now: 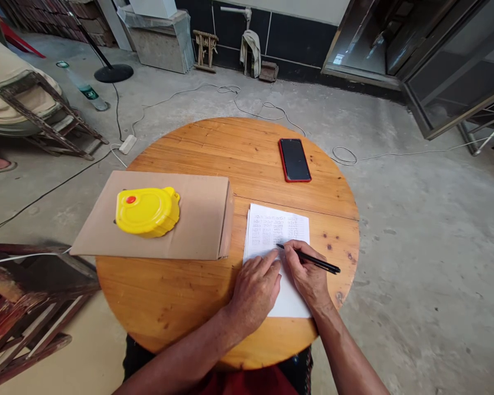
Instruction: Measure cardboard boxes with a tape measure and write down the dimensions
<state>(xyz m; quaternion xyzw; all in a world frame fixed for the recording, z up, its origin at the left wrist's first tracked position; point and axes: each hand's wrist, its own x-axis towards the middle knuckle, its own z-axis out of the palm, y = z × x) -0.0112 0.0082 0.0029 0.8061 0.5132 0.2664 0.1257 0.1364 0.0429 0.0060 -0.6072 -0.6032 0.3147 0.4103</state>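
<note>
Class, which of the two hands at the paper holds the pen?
The right hand: it grips the slim black pen, whereas the left hand rests on the white paper without one.

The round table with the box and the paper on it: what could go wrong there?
The cardboard box sticks out past the left edge of the table, so a bump might knock it and the yellow case on top could slide off.
The left hand rests on the paper; if it slipped, the paper might shift under the pen in the right hand and smudge or spoil a line.
</note>
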